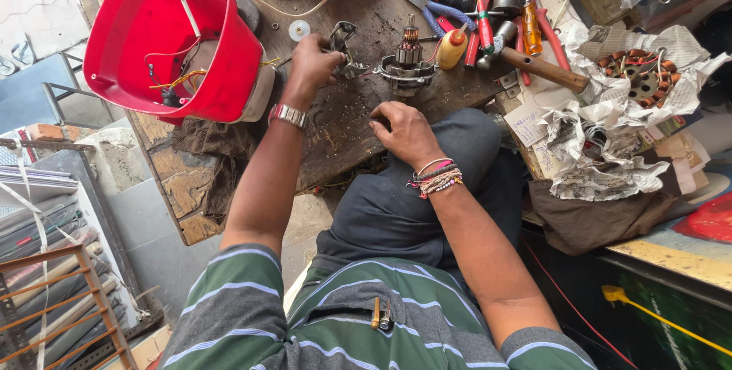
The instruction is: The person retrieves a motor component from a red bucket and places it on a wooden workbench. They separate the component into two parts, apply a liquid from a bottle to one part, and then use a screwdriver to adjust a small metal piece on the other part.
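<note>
Left fingers [324, 51] grip metal bracket [345, 41]; motor armature [408, 65] just beside, seemingly untouched.

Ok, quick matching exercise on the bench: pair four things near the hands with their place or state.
Things:
1 metal bracket
2 motor armature
3 red housing
4 hammer

Places or states:
A lies on its side, wires inside
B held by the left hand
C lies right of the small glue bottle
D stands on the bench above the right hand

Pairs: 1-B, 2-D, 3-A, 4-C
</note>
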